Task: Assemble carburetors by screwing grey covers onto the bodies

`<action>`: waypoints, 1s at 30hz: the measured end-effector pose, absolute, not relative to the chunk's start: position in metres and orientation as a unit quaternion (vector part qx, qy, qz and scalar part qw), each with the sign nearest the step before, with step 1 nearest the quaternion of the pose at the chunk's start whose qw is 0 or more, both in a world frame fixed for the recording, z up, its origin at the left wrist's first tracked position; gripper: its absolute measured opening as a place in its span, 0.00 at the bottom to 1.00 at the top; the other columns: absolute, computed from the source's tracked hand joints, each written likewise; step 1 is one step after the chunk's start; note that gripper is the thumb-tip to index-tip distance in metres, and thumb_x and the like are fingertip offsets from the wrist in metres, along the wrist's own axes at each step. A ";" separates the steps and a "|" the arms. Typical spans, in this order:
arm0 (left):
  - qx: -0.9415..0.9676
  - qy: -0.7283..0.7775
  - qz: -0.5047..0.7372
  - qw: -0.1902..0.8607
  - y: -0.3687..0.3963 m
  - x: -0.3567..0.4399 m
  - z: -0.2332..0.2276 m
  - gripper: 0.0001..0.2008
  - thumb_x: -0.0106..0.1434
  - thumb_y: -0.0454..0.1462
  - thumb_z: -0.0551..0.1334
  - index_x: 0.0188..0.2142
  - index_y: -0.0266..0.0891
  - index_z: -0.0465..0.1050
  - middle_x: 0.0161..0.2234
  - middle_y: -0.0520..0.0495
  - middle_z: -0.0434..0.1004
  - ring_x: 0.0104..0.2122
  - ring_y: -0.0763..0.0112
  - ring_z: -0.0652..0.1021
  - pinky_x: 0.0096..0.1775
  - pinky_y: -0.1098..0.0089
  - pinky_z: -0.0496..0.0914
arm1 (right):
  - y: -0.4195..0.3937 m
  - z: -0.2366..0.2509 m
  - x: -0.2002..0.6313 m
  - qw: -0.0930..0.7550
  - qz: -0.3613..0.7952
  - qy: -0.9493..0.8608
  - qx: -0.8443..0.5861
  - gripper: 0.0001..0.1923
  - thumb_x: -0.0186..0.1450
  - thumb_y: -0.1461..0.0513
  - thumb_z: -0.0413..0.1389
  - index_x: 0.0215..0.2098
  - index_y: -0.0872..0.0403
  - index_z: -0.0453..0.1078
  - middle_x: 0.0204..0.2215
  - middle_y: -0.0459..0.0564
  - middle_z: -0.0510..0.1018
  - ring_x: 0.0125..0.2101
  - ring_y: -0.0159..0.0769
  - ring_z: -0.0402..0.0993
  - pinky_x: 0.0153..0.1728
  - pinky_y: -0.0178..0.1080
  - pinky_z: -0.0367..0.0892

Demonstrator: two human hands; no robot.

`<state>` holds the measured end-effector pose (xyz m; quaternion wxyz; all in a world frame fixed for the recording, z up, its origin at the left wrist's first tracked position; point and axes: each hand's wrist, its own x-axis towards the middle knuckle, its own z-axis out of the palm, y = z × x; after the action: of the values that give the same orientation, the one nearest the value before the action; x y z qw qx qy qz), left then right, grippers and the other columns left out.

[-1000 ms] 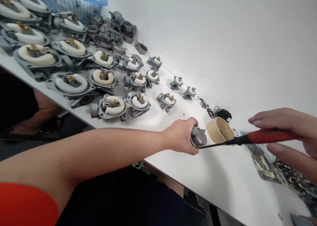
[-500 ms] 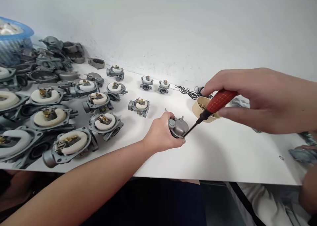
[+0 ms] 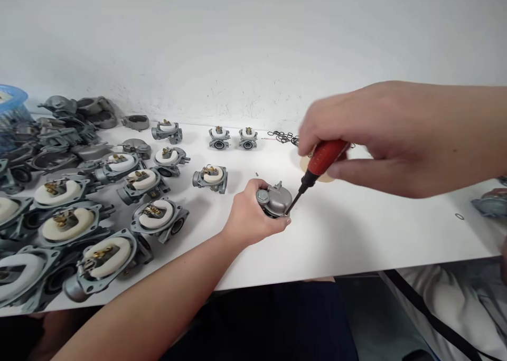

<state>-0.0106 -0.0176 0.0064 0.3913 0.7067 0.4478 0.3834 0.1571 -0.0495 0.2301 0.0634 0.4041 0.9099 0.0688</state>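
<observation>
My left hand point(image 3: 253, 213) is wrapped round a grey metal carburetor point(image 3: 278, 198), its rounded bowl facing up, low over the white table. A red-handled screwdriver point(image 3: 325, 158) is gripped in my right hand point(image 3: 376, 139). It slants down to the left, and its tip meets the near right edge of the carburetor, by my left thumb. A small brassy glint shows at the tip; whether it is a screw I cannot tell. Behind the handle, mostly hidden by my right hand, stands a cream round tub point(image 3: 304, 163).
Several opened carburetors with white floats point(image 3: 156, 214) cover the table's left side. Grey bowl covers point(image 3: 137, 122) pile up by a blue basket point(image 3: 13, 97). Black rubber rings point(image 3: 283, 137) lie near the wall. One ring point(image 3: 459, 216) and another grey part point(image 3: 491, 205) are at right.
My view has shifted and tilted. My right hand has turned on the screwdriver, its fingers now further over the handle. The tip stays at the carburetor's edge, and my left hand keeps its hold.
</observation>
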 end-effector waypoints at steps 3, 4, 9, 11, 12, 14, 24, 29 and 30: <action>0.709 0.451 0.385 0.381 -0.018 -0.011 0.008 0.34 0.41 0.45 0.75 0.46 0.44 0.64 0.34 0.51 0.79 0.33 0.62 0.80 0.35 0.65 0.75 | -0.050 0.230 0.157 0.063 0.054 0.903 0.421 0.06 0.67 0.58 0.54 0.41 0.47 0.71 0.30 0.41 0.78 0.25 0.31 0.70 0.24 0.39 0.59; 0.710 0.451 0.385 0.379 -0.018 -0.011 0.008 0.34 0.41 0.45 0.75 0.46 0.44 0.64 0.34 0.51 0.79 0.33 0.62 0.80 0.35 0.65 0.75 | -0.050 0.230 0.158 0.049 0.051 0.903 0.423 0.06 0.67 0.58 0.53 0.42 0.47 0.70 0.30 0.41 0.78 0.24 0.31 0.70 0.24 0.39 0.58; 0.710 0.455 0.387 0.373 -0.018 -0.011 0.009 0.34 0.41 0.45 0.75 0.46 0.44 0.65 0.34 0.52 0.79 0.33 0.62 0.80 0.35 0.64 0.75 | -0.047 0.227 0.158 0.043 0.038 0.919 0.391 0.07 0.65 0.55 0.55 0.39 0.48 0.71 0.29 0.39 0.78 0.24 0.30 0.70 0.24 0.38 0.58; 0.711 0.457 0.388 0.367 -0.018 -0.011 0.009 0.33 0.41 0.45 0.75 0.45 0.45 0.65 0.34 0.52 0.79 0.33 0.61 0.80 0.36 0.64 0.75 | -0.046 0.226 0.156 0.031 0.039 0.913 0.406 0.08 0.64 0.55 0.57 0.40 0.47 0.71 0.29 0.39 0.78 0.25 0.30 0.71 0.24 0.38 0.59; 0.712 0.457 0.388 0.367 -0.018 -0.011 0.009 0.33 0.41 0.45 0.75 0.44 0.45 0.65 0.34 0.52 0.79 0.33 0.61 0.80 0.36 0.64 0.75 | -0.046 0.226 0.154 0.025 0.036 0.909 0.415 0.08 0.63 0.57 0.58 0.40 0.47 0.71 0.30 0.38 0.78 0.25 0.30 0.71 0.24 0.38 0.59; 0.712 0.456 0.389 0.366 -0.018 -0.010 0.009 0.33 0.41 0.45 0.75 0.44 0.45 0.64 0.34 0.52 0.79 0.34 0.61 0.80 0.37 0.63 0.74 | -0.047 0.225 0.150 0.024 0.029 0.902 0.431 0.05 0.62 0.61 0.59 0.37 0.48 0.71 0.29 0.38 0.78 0.26 0.30 0.72 0.25 0.38 0.60; 0.715 0.455 0.390 0.360 -0.018 -0.010 0.008 0.34 0.40 0.45 0.76 0.45 0.44 0.64 0.36 0.50 0.79 0.35 0.59 0.80 0.39 0.61 0.75 | -0.044 0.224 0.154 0.008 0.004 0.870 0.492 0.12 0.67 0.53 0.55 0.33 0.51 0.73 0.27 0.46 0.78 0.31 0.37 0.75 0.30 0.40 0.64; 0.714 0.456 0.389 0.362 -0.018 -0.010 0.008 0.34 0.40 0.46 0.75 0.45 0.44 0.64 0.35 0.50 0.79 0.34 0.60 0.80 0.39 0.61 0.75 | -0.048 0.224 0.150 0.016 0.046 0.891 0.452 0.05 0.62 0.57 0.57 0.34 0.49 0.72 0.28 0.44 0.78 0.27 0.35 0.73 0.25 0.40 0.60; 0.714 0.456 0.389 0.361 -0.019 -0.010 0.008 0.34 0.40 0.46 0.75 0.45 0.44 0.64 0.35 0.50 0.79 0.34 0.60 0.80 0.39 0.61 0.75 | -0.048 0.224 0.149 0.021 0.061 0.890 0.452 0.05 0.62 0.57 0.57 0.33 0.49 0.72 0.27 0.44 0.78 0.27 0.35 0.73 0.25 0.40 0.59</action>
<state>-0.0104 -0.0185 0.0085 0.3612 0.7141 0.4563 0.3890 0.1487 -0.0485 0.2238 0.0209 0.4521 0.8896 0.0614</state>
